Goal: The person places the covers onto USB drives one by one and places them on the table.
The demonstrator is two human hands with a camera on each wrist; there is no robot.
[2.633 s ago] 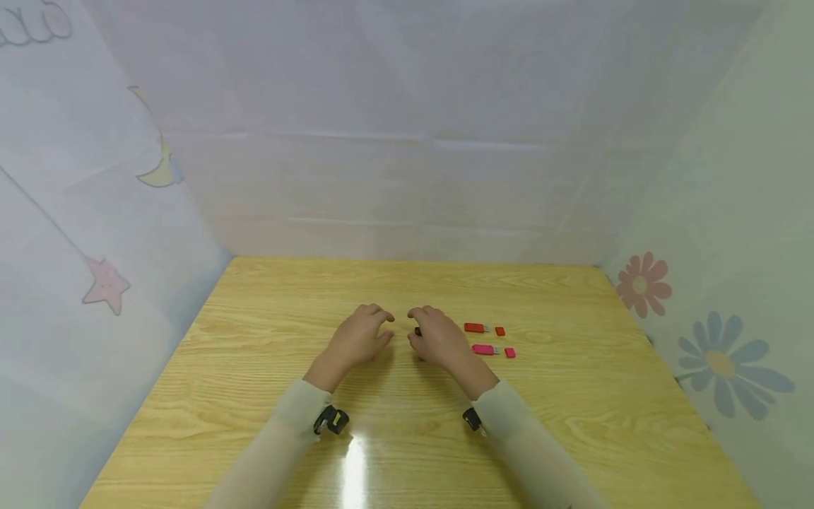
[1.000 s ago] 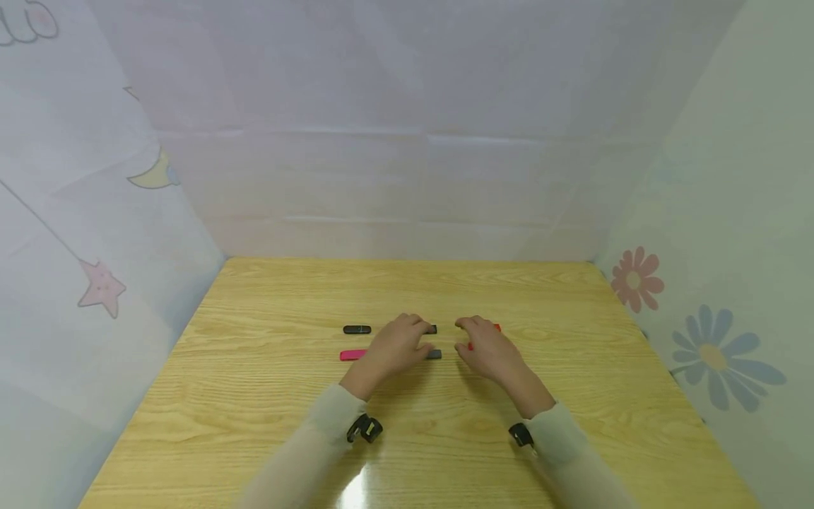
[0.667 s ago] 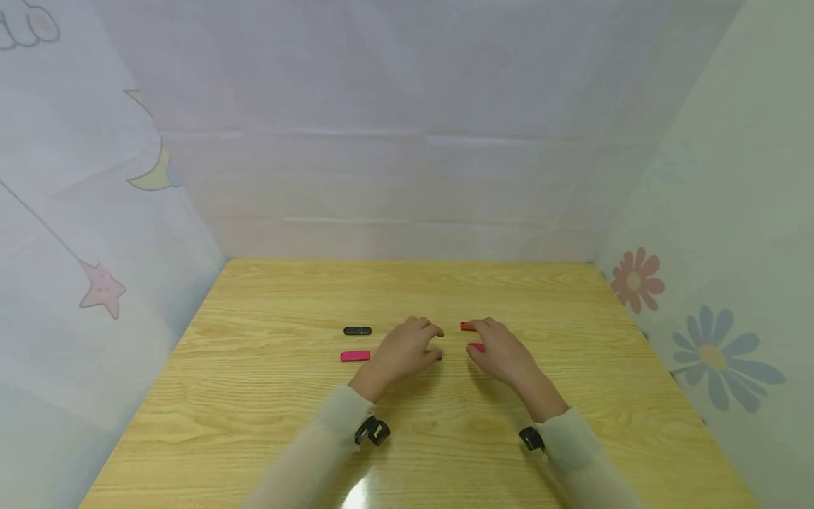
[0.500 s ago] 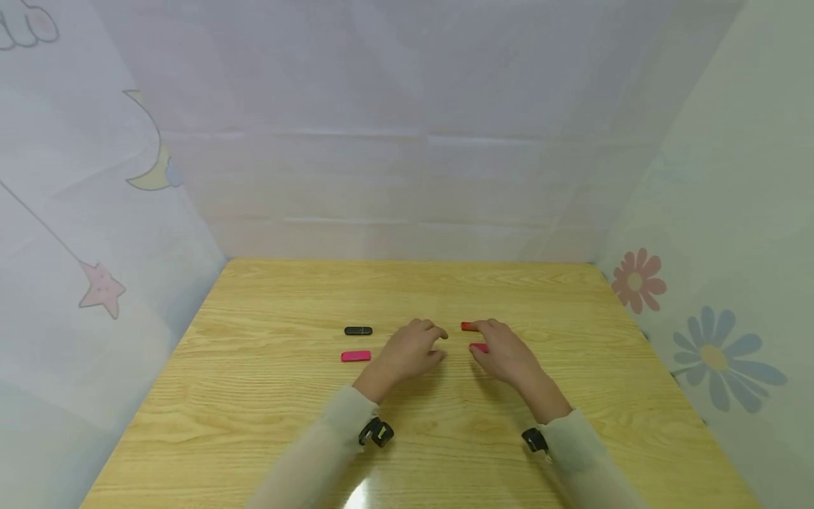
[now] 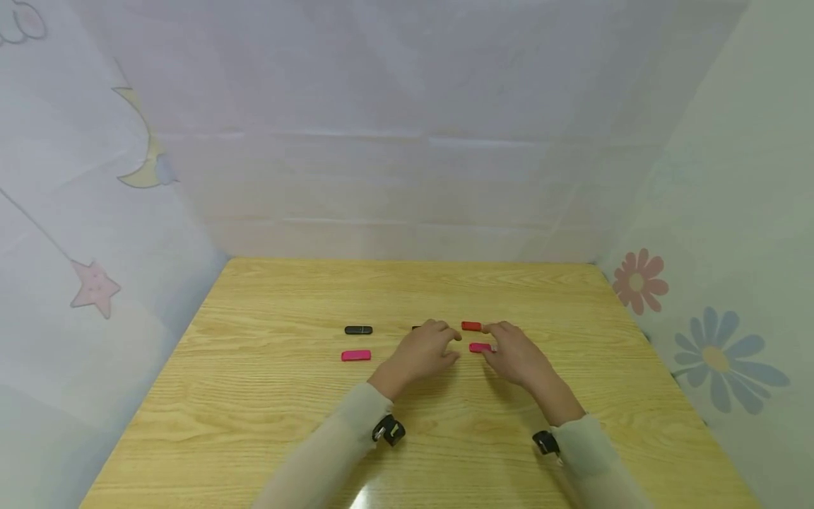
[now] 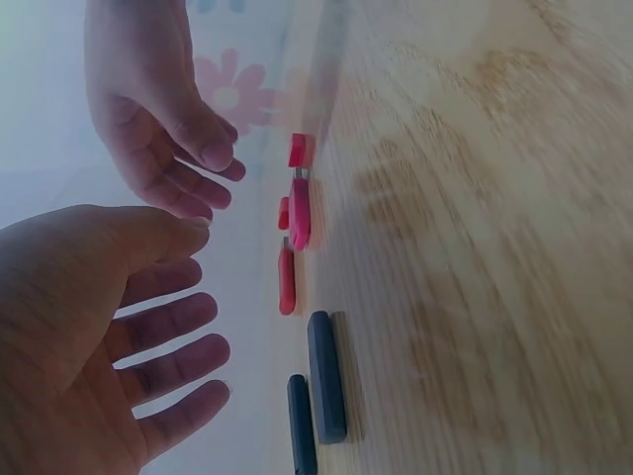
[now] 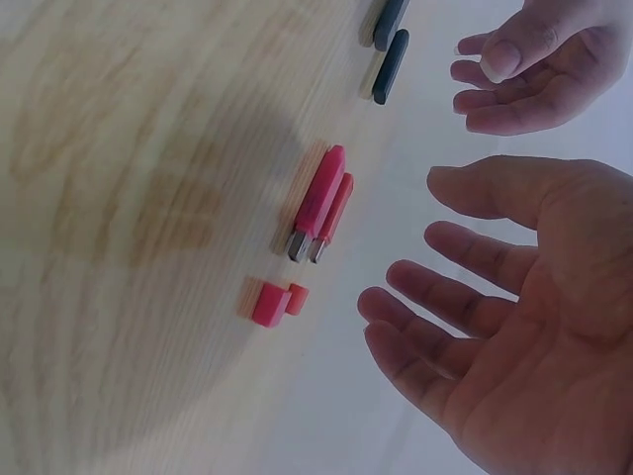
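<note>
My left hand [image 5: 425,353] hovers over the table with relaxed fingers, holding nothing. Under it lie a dark grey USB stick [image 6: 326,381] and a slimmer black one [image 6: 301,426], both capped and mostly hidden in the head view. My right hand [image 5: 516,353], fingers loosely bent and holding nothing, is above the metal plugs of a red USB stick [image 5: 471,326] and a pink USB stick [image 5: 480,348]. In the right wrist view, a pink cap [image 7: 271,305] and a red cap [image 7: 297,299] lie a short gap from those plugs.
Farther left on the wooden table [image 5: 267,424] lie a black USB stick [image 5: 358,330] and, nearer the person, a bright pink one [image 5: 355,355], both capped. Pale printed cloth [image 5: 407,184] closes off the back and both sides.
Both hands have shifted right along the rows, uncovering the capped black and pink sticks at left. In the last half second the right hand slid right, baring the red and pink bodies.
</note>
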